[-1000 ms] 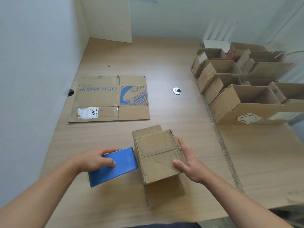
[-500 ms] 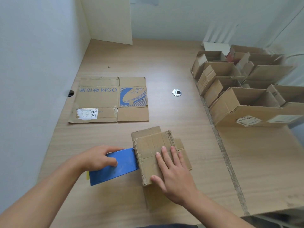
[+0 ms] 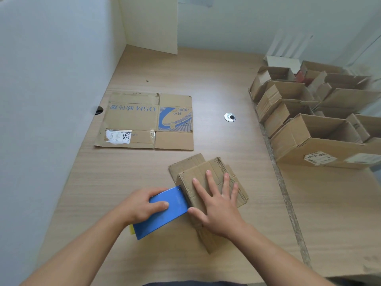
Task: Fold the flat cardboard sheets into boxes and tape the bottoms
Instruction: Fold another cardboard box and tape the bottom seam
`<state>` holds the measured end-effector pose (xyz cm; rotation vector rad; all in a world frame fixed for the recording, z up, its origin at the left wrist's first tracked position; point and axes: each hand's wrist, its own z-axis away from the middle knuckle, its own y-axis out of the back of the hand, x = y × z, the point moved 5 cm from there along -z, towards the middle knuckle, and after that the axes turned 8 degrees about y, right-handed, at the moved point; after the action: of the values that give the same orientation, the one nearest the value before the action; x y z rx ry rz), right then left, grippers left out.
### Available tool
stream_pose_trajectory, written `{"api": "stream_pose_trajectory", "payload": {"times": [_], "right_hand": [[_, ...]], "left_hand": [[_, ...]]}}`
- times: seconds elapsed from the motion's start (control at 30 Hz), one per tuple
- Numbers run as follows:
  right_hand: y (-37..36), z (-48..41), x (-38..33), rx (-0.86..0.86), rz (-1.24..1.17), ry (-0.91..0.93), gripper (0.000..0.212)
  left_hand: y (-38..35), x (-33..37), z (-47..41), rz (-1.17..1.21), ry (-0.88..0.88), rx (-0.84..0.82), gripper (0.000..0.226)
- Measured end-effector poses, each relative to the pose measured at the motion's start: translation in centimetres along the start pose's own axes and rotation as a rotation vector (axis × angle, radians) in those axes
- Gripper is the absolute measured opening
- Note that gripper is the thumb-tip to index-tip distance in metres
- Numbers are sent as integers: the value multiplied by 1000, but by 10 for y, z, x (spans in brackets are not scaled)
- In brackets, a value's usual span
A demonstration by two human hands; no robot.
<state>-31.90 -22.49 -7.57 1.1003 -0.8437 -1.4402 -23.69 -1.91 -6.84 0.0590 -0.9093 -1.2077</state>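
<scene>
**Q:** What does the left hand (image 3: pixel 142 205) show?

**A:** Left hand: grip curled round the near part of a blue tape dispenser (image 3: pixel 160 220), thumb lying on its flat top face. The dispenser's far edge meets the left edge of the small cardboard box (image 3: pixel 198 170).

**Q:** And the right hand (image 3: pixel 218 207)?

**A:** Right hand: grip spread, 4 fingers and thumb flat, pressing down on the closed flaps of the box. It pinches nothing.

**Q:** Where does the box lie?

**A:** On the tabletop (image 3: pixel 206 79), near the front edge, between the 2 forearms. 1 loose flap sticks out at its far-left side, and its near wall faces the camera.

**Q:** What else is labelled?

**A:** 1 flat cardboard sheet (image 3: pixel 134 120), printed "OSM" in blue and bearing a white label, lies well apart from the box, beyond it and toward the left wall. A round metal grommet (image 3: pixel 229 117) sits in the tabletop to the right of the sheet. A cluster of open boxes (image 3: pixel 309 131) stands along the right side, flaps up. A yellow part shows under the dispenser's near corner, but what it is cannot be told.
</scene>
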Motion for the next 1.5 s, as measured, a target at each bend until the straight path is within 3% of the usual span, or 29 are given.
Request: {"api": "stream_pose_trajectory", "payload": {"times": [0.1, 0.27, 0.57, 0.8, 1.07, 1.27, 1.5], "right_hand": [[-1, -1, 0, -3, 35, 13, 82], [-4, -5, -1, 1, 55, -8, 88], [-5, -3, -2, -13, 63, -39, 91], [6, 7, -3, 16, 20, -70, 73], [0, 0, -7, 188, -38, -120, 59], [6, -3, 9, 134, -12, 39, 55], [1, -6, 29, 187, -59, 262, 68]], "left_hand": [[-1, 7, -2, -85, 30, 83, 49], [4, 22, -7, -235, 104, 150, 30], [-13, 43, -8, -452, 187, 279, 28], [-8, -3, 3, -326, 141, 307, 39], [25, -25, 22, -124, 157, 344, 43], [29, -23, 28, 64, 82, 316, 61], [39, -9, 36, -32, -115, 377, 76]]}}
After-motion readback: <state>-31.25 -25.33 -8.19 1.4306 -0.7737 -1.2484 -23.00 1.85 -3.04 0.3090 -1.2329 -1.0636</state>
